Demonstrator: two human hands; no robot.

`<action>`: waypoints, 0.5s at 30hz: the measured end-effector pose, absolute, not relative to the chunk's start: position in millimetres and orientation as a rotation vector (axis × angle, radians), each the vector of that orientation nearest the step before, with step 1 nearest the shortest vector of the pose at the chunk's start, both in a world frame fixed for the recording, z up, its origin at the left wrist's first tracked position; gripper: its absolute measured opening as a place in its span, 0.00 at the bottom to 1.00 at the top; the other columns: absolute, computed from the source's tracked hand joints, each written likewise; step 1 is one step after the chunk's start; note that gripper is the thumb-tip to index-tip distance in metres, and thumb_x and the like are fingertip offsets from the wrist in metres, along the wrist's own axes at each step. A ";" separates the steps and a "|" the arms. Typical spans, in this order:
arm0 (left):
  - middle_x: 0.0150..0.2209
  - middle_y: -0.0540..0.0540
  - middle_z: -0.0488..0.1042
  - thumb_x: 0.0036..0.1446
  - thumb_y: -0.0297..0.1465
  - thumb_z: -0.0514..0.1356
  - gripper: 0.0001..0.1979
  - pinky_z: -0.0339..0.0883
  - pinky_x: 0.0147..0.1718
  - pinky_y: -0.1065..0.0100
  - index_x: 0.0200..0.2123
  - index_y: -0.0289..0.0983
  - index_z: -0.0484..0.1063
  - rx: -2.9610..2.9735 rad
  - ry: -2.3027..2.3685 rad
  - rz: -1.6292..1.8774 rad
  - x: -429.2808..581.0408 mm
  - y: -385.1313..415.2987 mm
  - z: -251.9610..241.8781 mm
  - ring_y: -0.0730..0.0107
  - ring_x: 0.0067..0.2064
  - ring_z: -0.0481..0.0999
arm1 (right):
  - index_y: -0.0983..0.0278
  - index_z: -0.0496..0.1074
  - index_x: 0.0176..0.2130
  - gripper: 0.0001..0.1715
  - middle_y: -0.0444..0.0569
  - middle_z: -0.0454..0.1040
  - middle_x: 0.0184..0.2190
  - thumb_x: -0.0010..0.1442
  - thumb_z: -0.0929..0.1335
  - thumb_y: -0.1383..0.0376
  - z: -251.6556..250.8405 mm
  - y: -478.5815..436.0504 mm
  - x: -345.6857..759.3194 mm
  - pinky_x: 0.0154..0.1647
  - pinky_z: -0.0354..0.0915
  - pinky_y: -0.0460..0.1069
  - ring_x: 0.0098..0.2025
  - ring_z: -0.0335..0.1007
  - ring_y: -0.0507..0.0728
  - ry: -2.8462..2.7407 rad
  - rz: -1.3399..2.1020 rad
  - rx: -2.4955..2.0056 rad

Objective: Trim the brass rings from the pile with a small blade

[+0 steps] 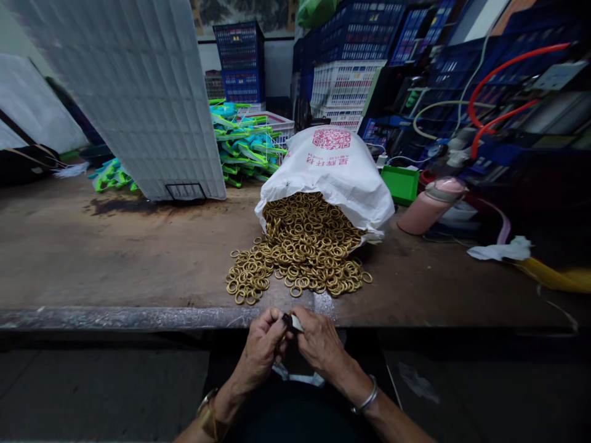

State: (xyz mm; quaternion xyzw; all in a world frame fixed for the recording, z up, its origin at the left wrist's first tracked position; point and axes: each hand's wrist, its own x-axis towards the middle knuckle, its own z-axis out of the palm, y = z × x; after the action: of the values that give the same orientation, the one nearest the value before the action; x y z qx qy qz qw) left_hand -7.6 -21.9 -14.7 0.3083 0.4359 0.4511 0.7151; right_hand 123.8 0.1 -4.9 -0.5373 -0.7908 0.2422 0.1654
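My left hand [263,344] and my right hand [320,340] meet just in front of the table's near edge, both with fingers closed. Between the fingertips is a small dark piece [287,320], too small to name. Beside it, at my right fingers, a small white bit [297,323] shows; whether it is held or wrapped on a finger, I cannot tell. Beyond my hands, a heap of brass-coloured rings [314,264] spills from the mouth of a white sack [332,172] lying on its side. A few rings lie close to the table edge.
The wooden table [115,258] has a worn front edge. A tall white ribbed panel [152,104] stands at left, near green and blue plastic parts [249,144]. A pink bottle [429,206], green tray [401,184] and red hose [484,74] are at right. Crates [346,83] rise behind.
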 end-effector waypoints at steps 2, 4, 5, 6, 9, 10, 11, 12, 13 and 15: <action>0.19 0.56 0.63 0.52 0.41 0.57 0.14 0.47 0.13 0.80 0.28 0.37 0.59 0.748 0.973 1.002 -8.7 -22.0 -15.8 0.85 0.15 0.54 | 0.63 0.65 0.32 0.14 0.45 0.71 0.25 0.46 0.58 0.75 -4.5 0.7 123.4 0.27 0.50 0.44 0.27 0.65 0.52 -2.267 0.729 -1.514; 0.18 0.56 0.62 0.52 0.41 0.56 0.14 0.47 0.13 0.80 0.26 0.36 0.60 0.818 0.982 1.001 -10.0 -23.3 -15.4 0.85 0.15 0.54 | 0.62 0.64 0.32 0.14 0.44 0.70 0.24 0.46 0.58 0.75 -5.6 1.4 124.6 0.26 0.49 0.44 0.26 0.64 0.52 -2.303 0.764 -1.510; 0.16 0.57 0.60 0.52 0.41 0.56 0.14 0.47 0.12 0.80 0.26 0.36 0.61 0.842 0.979 0.999 -10.7 -24.8 -13.9 0.85 0.15 0.53 | 0.62 0.64 0.32 0.14 0.44 0.70 0.23 0.46 0.58 0.76 -6.9 2.0 126.1 0.26 0.49 0.44 0.26 0.64 0.51 -2.325 0.761 -1.526; 0.15 0.57 0.59 0.52 0.42 0.55 0.15 0.46 0.12 0.80 0.25 0.36 0.61 0.855 0.968 0.992 -11.3 -27.0 -11.4 0.85 0.14 0.52 | 0.63 0.63 0.32 0.14 0.44 0.69 0.23 0.46 0.58 0.76 -8.7 2.9 128.1 0.26 0.48 0.44 0.26 0.64 0.52 -2.342 0.739 -1.565; 0.15 0.57 0.60 0.52 0.41 0.56 0.15 0.45 0.11 0.79 0.25 0.36 0.61 0.869 0.899 0.926 -12.3 -36.3 -0.7 0.85 0.13 0.51 | 0.63 0.64 0.32 0.13 0.45 0.69 0.23 0.47 0.58 0.76 -15.0 7.5 137.0 0.25 0.47 0.46 0.25 0.63 0.52 -2.330 0.595 -1.753; 0.16 0.56 0.63 0.52 0.41 0.56 0.14 0.45 0.10 0.79 0.26 0.36 0.61 0.861 0.872 0.893 -12.0 -39.4 2.0 0.86 0.13 0.52 | 0.63 0.64 0.32 0.13 0.45 0.69 0.23 0.47 0.58 0.76 -16.7 9.7 139.9 0.25 0.46 0.46 0.25 0.63 0.52 -2.308 0.545 -1.796; 0.18 0.54 0.65 0.52 0.40 0.57 0.13 0.45 0.10 0.80 0.26 0.36 0.61 0.829 0.844 0.861 -11.5 -41.8 3.0 0.86 0.13 0.53 | 0.63 0.64 0.32 0.13 0.45 0.69 0.23 0.47 0.58 0.76 -17.7 12.1 142.2 0.25 0.46 0.46 0.25 0.63 0.52 -2.290 0.501 -1.812; 0.20 0.53 0.67 0.51 0.39 0.58 0.13 0.45 0.10 0.80 0.27 0.36 0.61 0.766 0.825 0.835 -10.7 -43.3 1.8 0.85 0.13 0.54 | 0.63 0.64 0.32 0.13 0.45 0.69 0.23 0.47 0.58 0.76 -18.2 14.5 143.5 0.26 0.46 0.46 0.25 0.63 0.52 -2.274 0.461 -1.804; 0.21 0.53 0.68 0.51 0.39 0.58 0.13 0.44 0.10 0.80 0.27 0.36 0.60 0.678 0.815 0.812 -9.6 -43.8 -1.9 0.85 0.14 0.55 | 0.63 0.64 0.32 0.13 0.45 0.69 0.23 0.47 0.58 0.76 -18.3 16.9 143.7 0.26 0.46 0.46 0.26 0.63 0.52 -2.259 0.425 -1.783; 0.20 0.53 0.68 0.49 0.37 0.59 0.12 0.43 0.11 0.81 0.26 0.36 0.60 0.461 0.844 0.787 -6.9 -41.8 -16.7 0.84 0.15 0.57 | 0.63 0.64 0.34 0.14 0.46 0.70 0.25 0.48 0.58 0.76 -18.5 21.2 140.7 0.27 0.48 0.46 0.27 0.64 0.52 -2.229 0.365 -1.744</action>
State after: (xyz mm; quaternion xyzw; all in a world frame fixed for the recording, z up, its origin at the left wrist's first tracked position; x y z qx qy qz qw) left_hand -6.9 -41.8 -16.7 0.2160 0.3954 0.3686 0.8131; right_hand 140.7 21.2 -18.5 -0.6047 -0.7731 0.1265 0.1436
